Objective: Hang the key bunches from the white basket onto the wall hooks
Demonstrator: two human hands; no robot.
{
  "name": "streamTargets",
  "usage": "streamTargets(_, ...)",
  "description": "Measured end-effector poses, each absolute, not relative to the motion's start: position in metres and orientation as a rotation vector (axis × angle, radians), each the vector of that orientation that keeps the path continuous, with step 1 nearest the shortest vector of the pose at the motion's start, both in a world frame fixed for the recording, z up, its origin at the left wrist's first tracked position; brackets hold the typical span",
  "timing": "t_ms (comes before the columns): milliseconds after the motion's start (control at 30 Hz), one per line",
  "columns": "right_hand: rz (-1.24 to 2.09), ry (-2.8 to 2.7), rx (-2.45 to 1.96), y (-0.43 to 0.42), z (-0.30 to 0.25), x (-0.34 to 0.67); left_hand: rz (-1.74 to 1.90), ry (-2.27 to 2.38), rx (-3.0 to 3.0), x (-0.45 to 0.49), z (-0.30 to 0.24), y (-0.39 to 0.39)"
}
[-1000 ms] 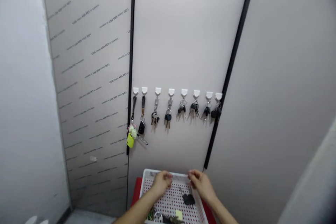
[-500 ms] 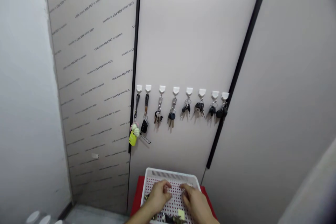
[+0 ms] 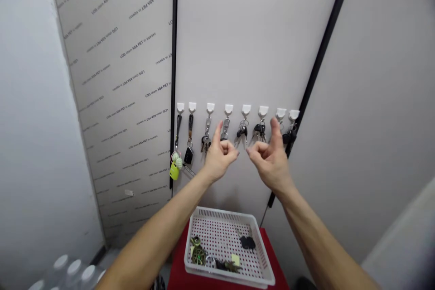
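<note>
My left hand (image 3: 219,156) is raised before the row of hanging keys, holding nothing. Its index finger points up, the thumb reaches right, and the other fingers are curled. Opposite it, my right hand (image 3: 273,161) makes a mirrored shape, also without anything in it. Between the two hands hangs a key bunch (image 3: 242,131) on a white hook (image 3: 246,109). Farther right is another bunch of black-headed keys (image 3: 260,129). My left hand partly covers a key bunch (image 3: 205,141), and my right hand hides most of the one behind its index finger.
Below, a white perforated basket (image 3: 224,211) stands on a red surface (image 3: 178,272). It contains bronze-coloured trinkets (image 3: 198,255) and black keys (image 3: 247,242). At left hang a black car key (image 3: 188,155) and a yellow-green tag (image 3: 174,172). Bottles (image 3: 74,272) stand at the lower left.
Both my hands have risen from over the basket to the level of the hanging keys, with index fingers now pointing up. The basket's contents show more fully.
</note>
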State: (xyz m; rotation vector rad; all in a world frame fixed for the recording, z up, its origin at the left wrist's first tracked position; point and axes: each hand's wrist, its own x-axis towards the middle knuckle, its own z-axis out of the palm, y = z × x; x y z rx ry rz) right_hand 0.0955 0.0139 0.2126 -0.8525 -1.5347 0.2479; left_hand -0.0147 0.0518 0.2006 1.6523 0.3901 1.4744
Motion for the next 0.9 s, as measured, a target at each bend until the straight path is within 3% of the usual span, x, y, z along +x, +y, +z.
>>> streamTargets(167, 0.309, -1.549, -0.814, 0.014, 0.218, 0.094, 1.47, 0.355, 1.681, -0.011, 0.211, 0.05)
streamTargets(467, 0.453, -1.595, -1.031, 0.037, 0.18, 0.089, 1.441, 0.542, 1.673, -0.023, 0.175, 0.079)
streamTargets(600, 0.501, -1.642, -1.197, 0.063, 0.168, 0.083, 1.777, 0.941, 1.622, -0.062, 0.168, 0.109)
streamTargets(733, 0.292, -1.593, -1.187, 0.088, 0.185, 0.062, 2.153, 1.4, 1.444, -0.099, 0.176, 0.129)
streamTargets(900, 0.036, -1.611, -1.349, 0.117, 0.204, 0.032, 1.753, 1.516, 1.423, -0.105, 0.166, 0.15)
